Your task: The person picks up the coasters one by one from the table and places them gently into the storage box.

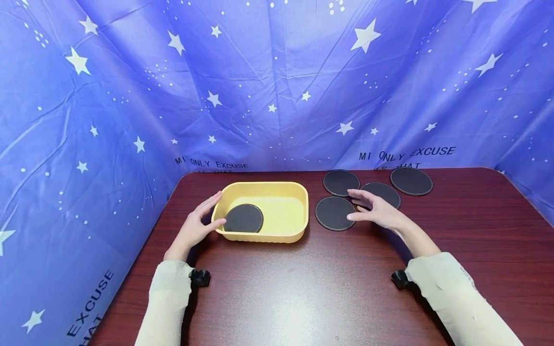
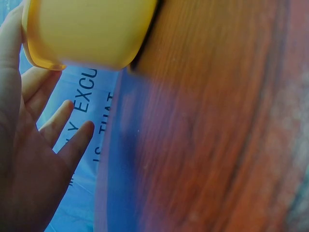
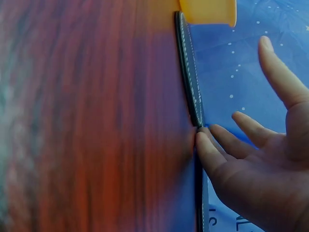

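A yellow plastic basin (image 1: 296, 235) stands left of the table's middle, with one black round coaster (image 1: 244, 218) lying in its left part. My left hand (image 1: 196, 226) holds the basin's left end, its thumb over the front rim and the fingers along the outer side; in the left wrist view the lower fingers stretch away from it. Over the loose coasters at the right hovers my right hand (image 1: 374, 210), fingers loosely bent. The thumb lies above the front coaster (image 1: 333, 213). Fingertips (image 3: 205, 142) appear close to the coasters' stitched edges (image 3: 189, 72); contact is unclear.
Behind the right hand lie a partly covered coaster (image 1: 383, 192), another coaster (image 1: 341, 181) nearer the basin and a third coaster (image 1: 411, 181) toward the right. The dark red wooden table (image 1: 294, 288) ends at a blue star-patterned curtain (image 1: 277, 86).
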Demonstrator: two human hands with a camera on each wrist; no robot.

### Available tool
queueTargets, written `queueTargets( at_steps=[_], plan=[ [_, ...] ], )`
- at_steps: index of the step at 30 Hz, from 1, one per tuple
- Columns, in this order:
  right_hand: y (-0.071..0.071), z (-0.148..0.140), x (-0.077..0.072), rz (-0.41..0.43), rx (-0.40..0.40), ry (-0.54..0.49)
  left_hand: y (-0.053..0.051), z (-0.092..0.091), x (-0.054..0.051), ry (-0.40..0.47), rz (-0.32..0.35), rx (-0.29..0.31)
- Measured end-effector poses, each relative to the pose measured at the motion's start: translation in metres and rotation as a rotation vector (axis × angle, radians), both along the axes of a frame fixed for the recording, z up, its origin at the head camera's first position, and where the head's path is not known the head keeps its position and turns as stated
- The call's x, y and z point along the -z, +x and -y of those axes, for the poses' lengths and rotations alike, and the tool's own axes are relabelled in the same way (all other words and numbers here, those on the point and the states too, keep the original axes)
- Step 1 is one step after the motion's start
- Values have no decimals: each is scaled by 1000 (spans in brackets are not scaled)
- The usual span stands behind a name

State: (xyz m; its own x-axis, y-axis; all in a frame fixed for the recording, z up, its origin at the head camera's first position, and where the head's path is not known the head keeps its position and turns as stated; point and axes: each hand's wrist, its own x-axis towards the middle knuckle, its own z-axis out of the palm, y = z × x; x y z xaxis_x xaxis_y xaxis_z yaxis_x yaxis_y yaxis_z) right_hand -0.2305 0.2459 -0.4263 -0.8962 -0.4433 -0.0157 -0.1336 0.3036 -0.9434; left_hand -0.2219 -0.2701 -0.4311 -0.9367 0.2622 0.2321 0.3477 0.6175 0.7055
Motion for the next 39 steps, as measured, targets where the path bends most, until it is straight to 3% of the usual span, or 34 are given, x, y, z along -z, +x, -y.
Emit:
queueTargets(
  at_steps=[7, 14, 30, 33, 39],
  plan=[
    [-2, -4, 6, -42, -50, 43, -1, 0, 1, 0, 5, -2],
    [-3, 2, 3, -107, -87, 119, -1, 2, 1, 7, -3, -1],
    [1, 19, -7, -184, 4, 427, -1, 1, 2, -7, 0, -6],
    [2, 22, -9, -205, 8, 471, 3, -3, -3, -14, 6, -12],
    [2, 24, -12, -295, 24, 534, 17, -16, -29, -11, 19, -2]
  ],
)
